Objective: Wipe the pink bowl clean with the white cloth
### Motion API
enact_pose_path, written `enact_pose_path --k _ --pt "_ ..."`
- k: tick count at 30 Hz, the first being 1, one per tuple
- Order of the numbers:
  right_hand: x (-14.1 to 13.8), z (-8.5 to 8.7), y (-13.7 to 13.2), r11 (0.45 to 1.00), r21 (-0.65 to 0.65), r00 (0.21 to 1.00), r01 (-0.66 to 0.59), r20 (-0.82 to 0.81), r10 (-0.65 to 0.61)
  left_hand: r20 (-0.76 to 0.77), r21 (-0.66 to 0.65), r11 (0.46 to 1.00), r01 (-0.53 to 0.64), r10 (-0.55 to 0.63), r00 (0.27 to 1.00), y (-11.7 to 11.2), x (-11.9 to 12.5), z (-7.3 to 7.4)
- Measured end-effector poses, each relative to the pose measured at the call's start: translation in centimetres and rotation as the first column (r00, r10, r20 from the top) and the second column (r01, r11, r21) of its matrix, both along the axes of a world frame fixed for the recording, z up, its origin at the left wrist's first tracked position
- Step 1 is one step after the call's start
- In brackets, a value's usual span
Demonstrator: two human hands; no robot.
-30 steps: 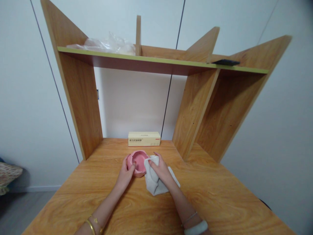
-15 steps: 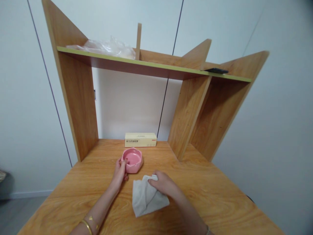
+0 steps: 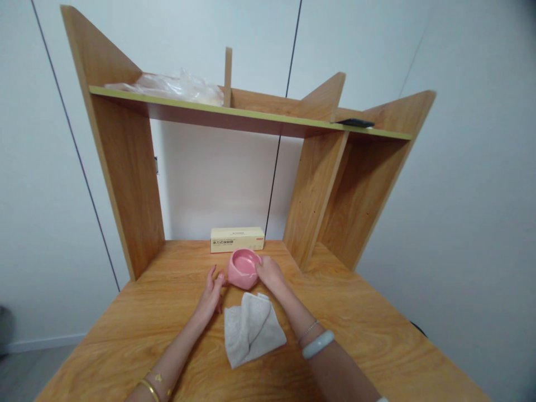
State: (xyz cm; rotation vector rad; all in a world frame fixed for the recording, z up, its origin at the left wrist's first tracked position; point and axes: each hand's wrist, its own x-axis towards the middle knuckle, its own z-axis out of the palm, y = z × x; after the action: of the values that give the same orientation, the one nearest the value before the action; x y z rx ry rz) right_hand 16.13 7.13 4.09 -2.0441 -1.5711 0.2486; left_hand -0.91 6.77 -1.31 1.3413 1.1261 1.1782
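Note:
A small pink bowl (image 3: 243, 268) sits tilted toward me on the wooden desk (image 3: 360, 329), near its middle. My right hand (image 3: 270, 273) grips the bowl's right rim with closed fingers. My left hand (image 3: 213, 291) is just left of the bowl, fingers spread, its fingertips at the bowl's side. A crumpled white cloth (image 3: 251, 328) lies loose on the desk in front of the bowl, between my forearms, with neither hand on it.
A cream cardboard box (image 3: 237, 239) lies behind the bowl against the wall. Wooden hutch uprights (image 3: 125, 184) flank the desk. The upper shelf holds a clear plastic bag (image 3: 167, 86) on the left and a dark flat object (image 3: 355, 122) on the right.
My right hand let go of the cloth, which now lies on the desk, and took the bowl's right rim. My left hand released the bowl and opened. The bowl shifted slightly right.

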Motion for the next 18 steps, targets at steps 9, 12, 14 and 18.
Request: enact_pose_path --k 9,12,14,18 --pt "8.4 -0.2 -0.8 0.969 -0.088 0.972 0.23 0.062 -0.225 -0.061 0.065 0.99 0.123 -0.12 0.991 0.9 0.1 -0.4" --pt "8.5 -0.4 -1.8 0.967 -0.067 0.968 0.247 0.062 -0.243 -0.074 0.089 0.986 0.14 -0.134 0.988 0.7 0.1 -0.2" --pt "8.2 -0.6 -3.1 0.967 -0.026 0.966 0.252 0.061 -0.25 -0.091 0.102 0.982 0.157 -0.148 0.985 0.5 -0.1 0.0" --pt "6.9 -2.2 -6.8 0.989 0.019 0.989 0.146 0.032 -0.146 -0.144 0.119 0.971 0.208 -0.19 0.971 -0.6 -0.1 0.9"
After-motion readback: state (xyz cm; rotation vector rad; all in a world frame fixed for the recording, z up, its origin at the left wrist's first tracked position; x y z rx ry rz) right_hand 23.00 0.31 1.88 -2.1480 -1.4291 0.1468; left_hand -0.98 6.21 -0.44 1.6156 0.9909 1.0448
